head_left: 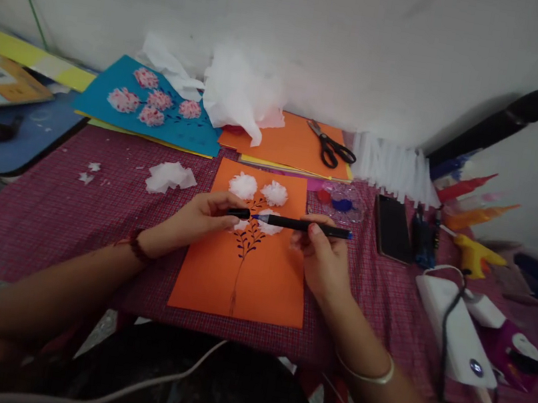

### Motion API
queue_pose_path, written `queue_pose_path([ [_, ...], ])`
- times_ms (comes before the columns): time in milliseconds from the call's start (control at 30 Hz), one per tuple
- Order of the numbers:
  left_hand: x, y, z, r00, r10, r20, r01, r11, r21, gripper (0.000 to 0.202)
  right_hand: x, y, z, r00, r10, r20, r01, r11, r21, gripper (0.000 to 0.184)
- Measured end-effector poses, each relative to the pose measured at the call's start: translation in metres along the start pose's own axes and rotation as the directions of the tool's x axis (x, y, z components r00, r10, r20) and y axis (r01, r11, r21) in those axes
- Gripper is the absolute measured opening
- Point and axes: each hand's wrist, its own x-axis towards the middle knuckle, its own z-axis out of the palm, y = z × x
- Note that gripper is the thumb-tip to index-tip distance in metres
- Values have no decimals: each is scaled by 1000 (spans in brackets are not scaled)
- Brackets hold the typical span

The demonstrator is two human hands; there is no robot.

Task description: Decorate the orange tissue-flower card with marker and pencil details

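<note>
My right hand [322, 253] grips a black marker pen [296, 224] whose blue tip points left. Between the thumb and fingers of my left hand [208, 219] is the pen's black cap [239, 212], a little apart from the tip. Both hands hover over an orange sheet [266, 288], which bears a drawn dark stem with small leaves [246, 249]. Near the top of the sheet sit white tissue-paper flowers [274, 193]; the lower ones are partly hidden by the pen and my left fingers.
White tissue scraps [170, 178] lie at left. Behind are a blue sheet with pink flowers [134, 117], crumpled tissue [239, 93] and scissors [330, 150] on orange paper. A phone [393, 228], a yellow glue gun [477, 258] and a white power bank [454, 330] with cables stand right.
</note>
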Motion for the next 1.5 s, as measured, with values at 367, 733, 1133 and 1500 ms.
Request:
queue_pose_path([
  [367,-3,-1,7,996,12,91,-11,1000,-14,22,-4,1,4,999,20,35,-19,999,-35,24],
  [733,-17,21,12,988,118,96,-136,967,215,19,-10,4,-4,948,127,293,-181,970,163,21],
  [1133,-45,26,37,985,169,30,-172,978,121,26,-28,-1,17,906,28,422,-168,940,297,11],
  [1500,-49,25,30,954,269,132,-294,924,245,45,-32,5,15,880,-119,460,-25,955,295,13],
])
